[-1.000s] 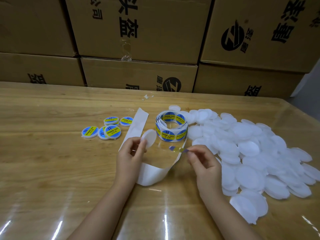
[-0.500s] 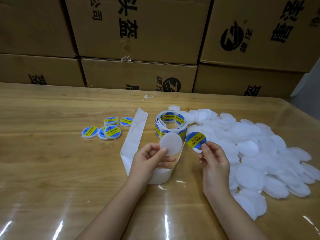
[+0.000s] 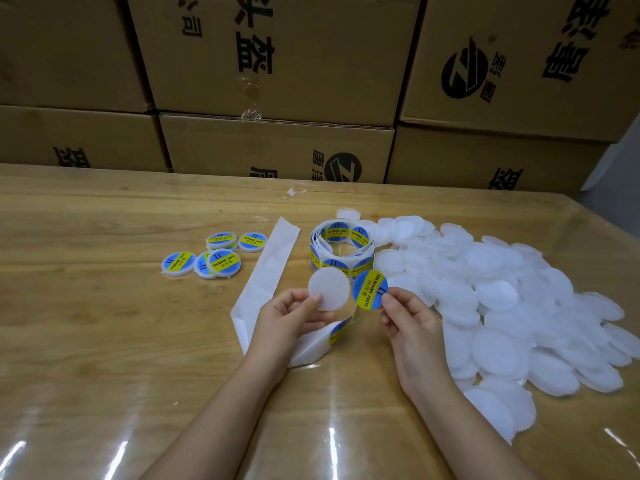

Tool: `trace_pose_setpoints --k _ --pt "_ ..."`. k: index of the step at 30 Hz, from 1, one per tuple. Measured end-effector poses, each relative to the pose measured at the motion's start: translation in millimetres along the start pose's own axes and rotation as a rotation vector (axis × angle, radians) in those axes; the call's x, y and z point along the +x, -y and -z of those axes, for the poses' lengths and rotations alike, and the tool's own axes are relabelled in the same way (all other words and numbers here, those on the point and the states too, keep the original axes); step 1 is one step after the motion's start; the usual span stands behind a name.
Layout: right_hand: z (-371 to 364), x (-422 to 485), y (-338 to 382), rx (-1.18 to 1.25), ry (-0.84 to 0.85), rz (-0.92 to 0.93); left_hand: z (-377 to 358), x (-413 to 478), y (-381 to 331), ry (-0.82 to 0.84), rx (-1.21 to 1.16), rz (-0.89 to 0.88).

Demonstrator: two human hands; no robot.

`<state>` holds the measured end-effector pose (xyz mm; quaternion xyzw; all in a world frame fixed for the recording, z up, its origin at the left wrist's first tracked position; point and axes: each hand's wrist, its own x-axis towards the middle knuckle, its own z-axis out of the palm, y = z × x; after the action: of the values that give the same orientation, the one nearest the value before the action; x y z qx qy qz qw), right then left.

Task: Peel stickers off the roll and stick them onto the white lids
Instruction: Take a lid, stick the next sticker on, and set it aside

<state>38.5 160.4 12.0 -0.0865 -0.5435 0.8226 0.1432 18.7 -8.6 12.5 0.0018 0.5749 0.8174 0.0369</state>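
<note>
The left grip pinches a plain white lid by its lower edge, held up over the middle of the desk. Just beside it, the right grip pinches a peeled blue-and-yellow sticker by its rim, printed face to the camera. Behind them stands the sticker roll, its bare backing strip looping under the hands. A pile of white lids spreads toward the right edge, and a few labelled lids lie left of the roll.

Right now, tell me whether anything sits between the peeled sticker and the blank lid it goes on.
Nothing visible does. The right hand pinches the sticker and the left hand holds the white lid side by side, edges almost meeting. The sticker roll lies beyond them, not between.
</note>
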Motion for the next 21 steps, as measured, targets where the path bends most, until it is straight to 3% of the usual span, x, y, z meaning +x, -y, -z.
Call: trace_pose_setpoints --k 9,21 --pt "-4.2 -6.3 0.7 -0.187 0.060 0.046 -2.0 -4.6 -1.5 0.149 0.016 -0.004" --pt "-6.0 -8.6 0.7 -0.244 0.073 0.074 -4.0 -8.1 -3.0 0.158 0.053 -0.040"
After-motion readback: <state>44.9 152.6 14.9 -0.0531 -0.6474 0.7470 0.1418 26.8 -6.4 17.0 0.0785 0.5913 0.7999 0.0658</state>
